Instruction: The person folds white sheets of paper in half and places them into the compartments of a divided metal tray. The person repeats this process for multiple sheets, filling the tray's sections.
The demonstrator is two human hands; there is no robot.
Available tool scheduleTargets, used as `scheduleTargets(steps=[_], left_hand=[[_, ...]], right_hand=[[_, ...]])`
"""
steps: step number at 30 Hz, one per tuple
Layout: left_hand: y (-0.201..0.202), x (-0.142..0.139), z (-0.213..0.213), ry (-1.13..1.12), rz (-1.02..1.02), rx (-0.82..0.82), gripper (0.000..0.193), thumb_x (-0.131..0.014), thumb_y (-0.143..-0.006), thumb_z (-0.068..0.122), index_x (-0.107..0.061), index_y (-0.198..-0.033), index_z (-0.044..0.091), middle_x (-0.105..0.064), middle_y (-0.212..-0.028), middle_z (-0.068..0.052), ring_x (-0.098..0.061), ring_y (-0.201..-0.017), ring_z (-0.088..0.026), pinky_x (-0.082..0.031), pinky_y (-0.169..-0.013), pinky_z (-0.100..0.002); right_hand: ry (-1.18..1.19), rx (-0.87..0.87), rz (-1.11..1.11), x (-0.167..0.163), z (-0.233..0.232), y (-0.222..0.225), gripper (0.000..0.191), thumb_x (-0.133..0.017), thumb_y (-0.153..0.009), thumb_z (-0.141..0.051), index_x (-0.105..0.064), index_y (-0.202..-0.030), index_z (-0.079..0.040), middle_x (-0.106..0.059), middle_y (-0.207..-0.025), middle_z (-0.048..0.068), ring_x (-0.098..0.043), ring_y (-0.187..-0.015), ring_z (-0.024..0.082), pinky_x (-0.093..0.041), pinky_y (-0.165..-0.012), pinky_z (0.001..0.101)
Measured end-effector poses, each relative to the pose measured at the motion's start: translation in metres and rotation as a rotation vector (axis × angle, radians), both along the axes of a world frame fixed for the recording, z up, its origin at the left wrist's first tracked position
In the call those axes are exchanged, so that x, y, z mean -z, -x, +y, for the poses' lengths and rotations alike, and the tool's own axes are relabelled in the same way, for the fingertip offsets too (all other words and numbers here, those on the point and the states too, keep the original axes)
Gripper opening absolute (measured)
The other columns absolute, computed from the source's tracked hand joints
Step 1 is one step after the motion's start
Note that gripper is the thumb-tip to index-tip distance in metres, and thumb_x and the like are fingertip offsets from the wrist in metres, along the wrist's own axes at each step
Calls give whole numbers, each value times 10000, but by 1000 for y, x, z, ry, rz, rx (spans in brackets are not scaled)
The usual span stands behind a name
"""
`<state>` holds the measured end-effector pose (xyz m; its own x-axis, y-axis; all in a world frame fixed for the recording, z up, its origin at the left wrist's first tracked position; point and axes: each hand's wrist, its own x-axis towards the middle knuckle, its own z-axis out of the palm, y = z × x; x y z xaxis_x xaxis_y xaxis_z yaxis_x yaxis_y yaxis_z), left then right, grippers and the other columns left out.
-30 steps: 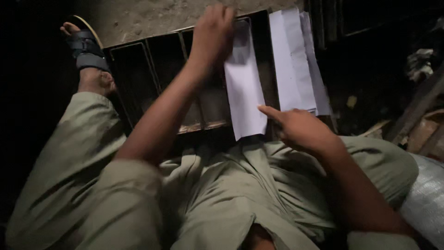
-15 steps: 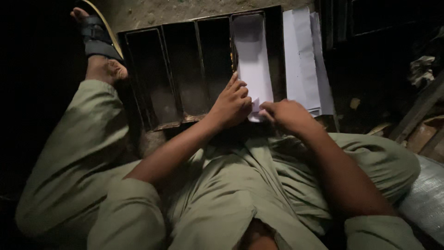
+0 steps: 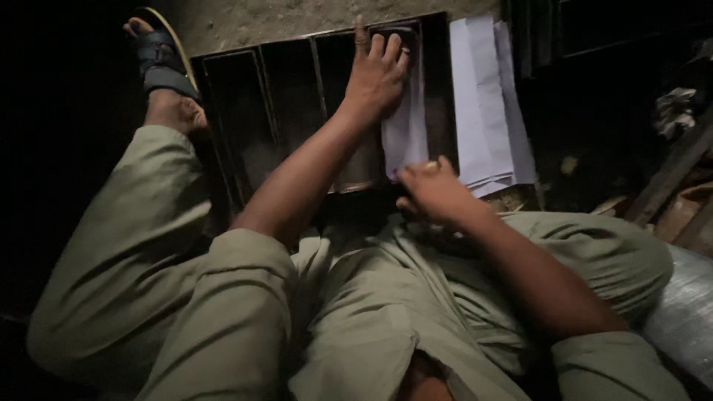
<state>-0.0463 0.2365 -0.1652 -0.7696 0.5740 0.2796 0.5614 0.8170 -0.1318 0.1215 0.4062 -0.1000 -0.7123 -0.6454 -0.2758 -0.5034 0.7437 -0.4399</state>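
Note:
A dark metal tray (image 3: 252, 111) with several long compartments lies on the floor in front of my knees. A white paper sheet (image 3: 407, 134) lies inside one right-hand compartment. My left hand (image 3: 377, 70) rests flat on the far part of that sheet, fingers spread, pressing it down into the slot. My right hand (image 3: 431, 191) touches the near end of the same sheet with curled fingers. A stack of white paper sheets (image 3: 486, 104) lies just right of the tray.
My left foot in a dark sandal (image 3: 160, 56) sits at the tray's far left corner. Wooden scraps and clutter (image 3: 672, 178) lie to the right. A shiny silver surface (image 3: 683, 312) is at the lower right. Bare concrete floor (image 3: 260, 18) lies beyond the tray.
My left hand has slid from the near end of the sheet to the far end, pressing the paper into the compartment. My right hand stayed at the near end.

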Motion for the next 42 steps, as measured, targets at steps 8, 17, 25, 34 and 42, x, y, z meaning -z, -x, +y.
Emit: scheduleTargets(steps=[8,17,25,34,42], left_hand=[[-12,7,2,-64,-228,21,273,-582,-996,153,-748,-1170,23,-625,-1231,-224,-530,-1245,-423,-18,-1182,-818],[-126,-7,-25,-282,-327,229,334,-584,-1025,350,-730,-1058,52,-595,-1397,-219,-360,-1500,-392,-68,-1260,-663],[-129,1,-29,-297,-348,182,328,-550,-1047,329,-715,-1146,63,-537,-1488,-193,-295,-1547,-352,-32,-1252,-704],[-134,-5,-31,-262,-390,155,335,-529,-1027,331,-699,-1132,63,-536,-1447,-209,-315,-1510,-375,-38,-1191,-754],[-113,-41,-15,-513,-585,85,327,-659,-966,228,-644,-1250,66,-592,-1357,-179,-498,-1378,-366,-279,-1255,-623]], right_hand=[[77,123,-189,19,11,13,466,-662,-909,-262,-576,-1329,-78,-636,-1228,159,-623,-1120,353,-434,-991,594],[-210,547,52,54,82,76,308,-750,-785,-178,-665,-1048,-43,-673,-1094,237,-643,-1066,445,-524,-855,506],[-403,457,-24,88,72,37,210,-592,-907,-109,-708,-1051,-12,-719,-1094,255,-721,-965,447,-585,-859,526],[-406,654,-26,49,88,47,276,-807,-805,-318,-762,-964,-97,-751,-964,170,-717,-944,379,-562,-804,505],[284,726,82,18,94,64,236,-707,-998,-240,-683,-924,-17,-639,-1404,187,-699,-1071,370,-553,-893,438]])
